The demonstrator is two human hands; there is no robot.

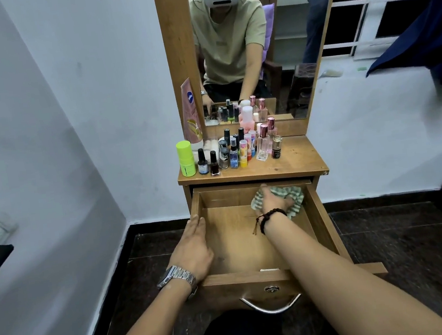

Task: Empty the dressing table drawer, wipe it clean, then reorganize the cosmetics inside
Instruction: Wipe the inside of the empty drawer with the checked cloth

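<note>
I see my left hand (193, 247) flat, fingers straight and together, on the left wall of the open drawer (237, 248), right hand (272, 201) pressing a striped cloth (296, 196) into its far right corner, cosmetics (233, 152) crowding the tabletop (298, 158) under the mirror (297, 48), pale walls (82, 100), dark floor (402, 243).

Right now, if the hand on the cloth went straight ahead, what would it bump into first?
Most likely the drawer's back wall. The right hand rests on the cloth in the far right corner and points at that wall. It looks close, though depth is hard to judge.
</note>
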